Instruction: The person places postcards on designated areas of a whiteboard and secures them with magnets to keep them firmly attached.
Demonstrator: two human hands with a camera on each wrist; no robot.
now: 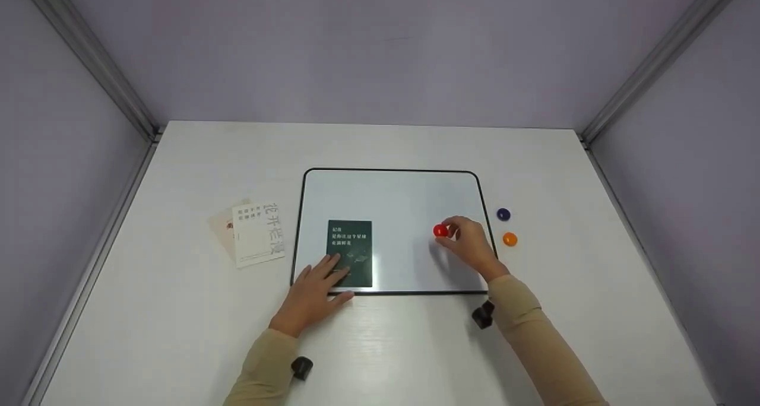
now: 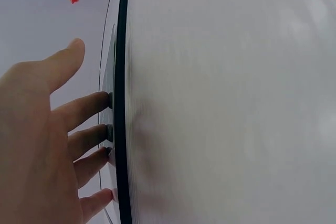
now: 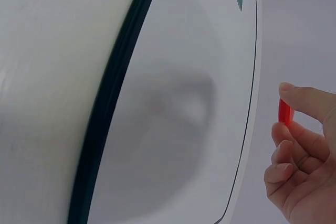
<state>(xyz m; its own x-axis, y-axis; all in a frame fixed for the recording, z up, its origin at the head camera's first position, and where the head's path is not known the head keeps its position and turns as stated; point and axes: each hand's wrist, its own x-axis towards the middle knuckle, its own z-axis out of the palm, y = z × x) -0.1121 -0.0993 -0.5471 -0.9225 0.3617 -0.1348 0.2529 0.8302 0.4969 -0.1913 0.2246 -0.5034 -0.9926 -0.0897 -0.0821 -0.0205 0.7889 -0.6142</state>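
A whiteboard with a black rim (image 1: 415,204) lies flat on the white table. A dark green card (image 1: 350,246) rests on its lower left part. My left hand (image 1: 317,287) lies flat with straight fingers pressing the card's lower edge; those fingertips (image 2: 100,106) show in the left wrist view at the board's rim (image 2: 122,77). My right hand (image 1: 469,243) pinches a red round magnet (image 1: 440,231) over the board's right part. In the right wrist view the magnet (image 3: 284,113) sits between thumb and fingers, above the board (image 3: 178,103).
A purple magnet (image 1: 503,214) and an orange magnet (image 1: 509,238) lie on the table right of the board. A white card (image 1: 256,235) overlaps another card left of the board. Lilac walls with metal corner posts enclose the table on three sides.
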